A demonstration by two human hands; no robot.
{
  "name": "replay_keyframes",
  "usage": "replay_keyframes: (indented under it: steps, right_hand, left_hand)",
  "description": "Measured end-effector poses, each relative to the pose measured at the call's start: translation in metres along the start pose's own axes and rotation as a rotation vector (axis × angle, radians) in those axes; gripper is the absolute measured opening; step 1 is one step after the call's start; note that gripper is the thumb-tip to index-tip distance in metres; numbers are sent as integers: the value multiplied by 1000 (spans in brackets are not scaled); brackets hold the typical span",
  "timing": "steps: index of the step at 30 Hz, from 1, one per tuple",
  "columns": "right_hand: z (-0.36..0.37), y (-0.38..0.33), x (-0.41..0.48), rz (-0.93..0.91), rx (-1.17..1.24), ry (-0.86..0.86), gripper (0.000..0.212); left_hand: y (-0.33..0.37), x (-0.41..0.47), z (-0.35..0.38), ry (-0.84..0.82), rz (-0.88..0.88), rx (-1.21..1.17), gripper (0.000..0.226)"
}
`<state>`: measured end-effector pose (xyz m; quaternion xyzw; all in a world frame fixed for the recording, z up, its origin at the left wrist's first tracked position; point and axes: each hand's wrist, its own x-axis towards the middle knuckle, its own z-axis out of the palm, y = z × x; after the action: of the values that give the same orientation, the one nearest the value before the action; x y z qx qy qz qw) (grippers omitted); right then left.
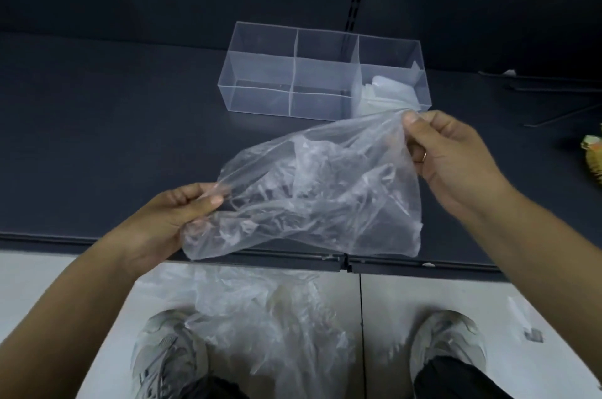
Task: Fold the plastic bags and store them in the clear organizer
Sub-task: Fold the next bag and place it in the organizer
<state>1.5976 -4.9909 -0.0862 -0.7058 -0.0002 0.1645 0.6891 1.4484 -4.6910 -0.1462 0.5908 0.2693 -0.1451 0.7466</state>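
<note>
A crumpled clear plastic bag (312,190) hangs spread between my two hands above the dark shelf. My left hand (176,219) pinches its lower left corner; my right hand (452,154) pinches its upper right corner. Behind the bag stands the clear organizer (260,72), divided into several compartments. Folded bags (387,94) lie in its right-hand compartment; the others look empty. A heap of loose clear bags (260,310) lies on the pale floor between my shoes.
The dark shelf (97,138) has a front edge just below the held bag. A yellow-orange object (594,157) sits at the far right edge. Thin dark rods (553,89) lie at the back right. My shoes (166,356) stand on the floor.
</note>
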Motion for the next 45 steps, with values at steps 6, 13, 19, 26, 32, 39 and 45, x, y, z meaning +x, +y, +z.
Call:
replay_keyframes:
  steps: [6, 13, 19, 26, 32, 39, 45]
  right_hand:
    - [1, 7, -4, -7, 11, -129, 16]
    - [4, 16, -11, -28, -21, -257, 19]
    - [-11, 20, -7, -46, -59, -277, 18]
    - [-26, 6, -6, 20, 227, -236, 27]
    - [-2, 9, -10, -69, -139, 296, 30]
    - [-4, 4, -12, -87, -196, 34, 12]
    - [34, 1, -20, -133, -250, -225, 7]
  left_hand:
    - [27, -9, 13, 375, 526, 554, 53]
    - [37, 26, 75, 88, 821, 1083, 36]
    - [25, 42, 64, 65, 696, 1067, 7]
    - [31, 5, 69, -8, 456, 114, 14]
    - [22, -7, 93, 238, 538, 214, 17]
    - [18, -16, 52, 116, 124, 491, 17]
    - [52, -6, 103, -68, 344, 551, 59]
